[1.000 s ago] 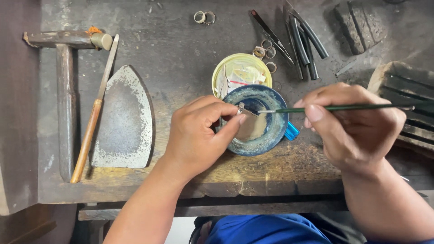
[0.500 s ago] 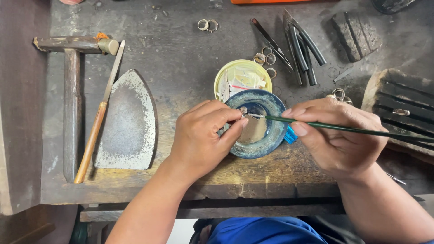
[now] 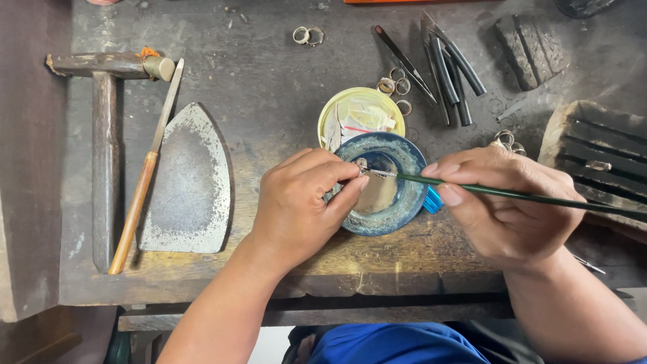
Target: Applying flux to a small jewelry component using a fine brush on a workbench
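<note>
Shifting slightly leftward, the right hand [image 3: 502,205] is pinching a green brush [image 3: 512,194], its tip touching a small ring [image 3: 362,166] gripped between left hand [image 3: 300,202] fingertips above the blue dish [image 3: 404,202]. Yellow lid [image 3: 330,118], loose rings [image 3: 394,86] and pliers [image 3: 448,64] are lying behind; the flat iron plate [image 3: 189,185] is lying left.

Green brush [image 3: 512,195], mottled blue dish [image 3: 404,205], pale yellow lid [image 3: 330,114].

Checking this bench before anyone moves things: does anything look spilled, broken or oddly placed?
Nothing looks spilled or broken. The left hand pinches a small ring over the blue dish; the right hand touches it with a thin green brush. Loose rings lie scattered on the worn bench, and the dish looks stained inside.
</note>
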